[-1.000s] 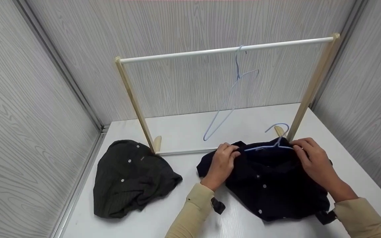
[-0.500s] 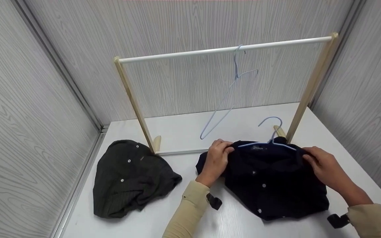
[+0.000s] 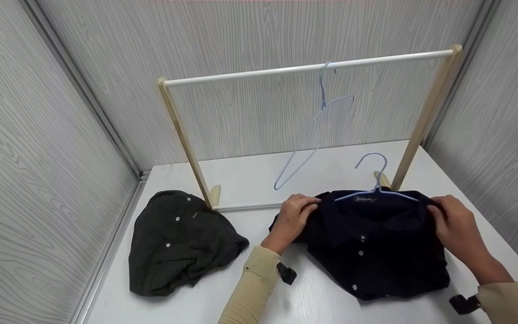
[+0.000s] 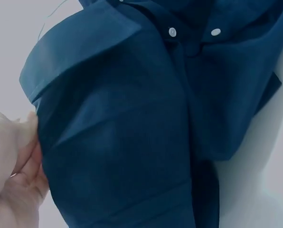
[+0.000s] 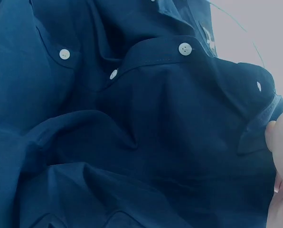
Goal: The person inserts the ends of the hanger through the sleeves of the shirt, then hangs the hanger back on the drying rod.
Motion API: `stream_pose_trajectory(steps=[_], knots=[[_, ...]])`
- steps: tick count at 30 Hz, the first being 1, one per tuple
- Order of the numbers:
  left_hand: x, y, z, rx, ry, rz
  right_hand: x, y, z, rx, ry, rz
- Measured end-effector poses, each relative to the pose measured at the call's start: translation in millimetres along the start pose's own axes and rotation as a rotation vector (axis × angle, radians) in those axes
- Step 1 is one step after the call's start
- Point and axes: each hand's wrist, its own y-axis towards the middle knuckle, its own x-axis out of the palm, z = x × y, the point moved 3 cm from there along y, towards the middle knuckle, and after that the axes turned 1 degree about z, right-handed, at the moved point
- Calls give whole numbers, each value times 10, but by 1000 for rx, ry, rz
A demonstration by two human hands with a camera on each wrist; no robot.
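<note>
1. Navy shirt (image 3: 389,265) lies bunched on the bench (image 3: 241,171), buttons up, between the two hands, in front of the right part of the rack (image 3: 427,110).
2. Left hand (image 3: 291,220) – pinching the cloth beside the collar on its side; left wrist view shows thumb and fingers at the fabric edge.
3. Right hand (image 3: 459,227) – gripping the opposite collar/shoulder edge (right wrist view catches only a bit of it).
4. Key relation: blue hanger (image 3: 378,187) sits in the neck opening, long axis running left to right from one hand toward the other, roughly along the top rail (image 3: 250,74). Its neck is about midway, the right hand looking slightly nearer.
5. Hook (image 3: 372,153) stands up out of the collar, open end toward the left; rail is above and beyond it, well apart.
6. Hanger arms run out to the collar sides; how far they reach under the cloth, can't tell.
7. Second hanger (image 3: 324,105) hangs bare on the rail, left of the hook; dark green shirt (image 3: 182,249) lies well to the left, nearer the left hand, untouched.
</note>
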Motion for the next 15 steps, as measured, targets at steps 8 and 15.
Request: stream_pose_trajectory(steps=[8, 15], knots=[[21, -63, -138, -71, 34, 8, -50, 2, -7, 16, 0, 20], [-64, -132, -266, -111, 13, 5, -116, 31, 5, 70, -8, 23]])
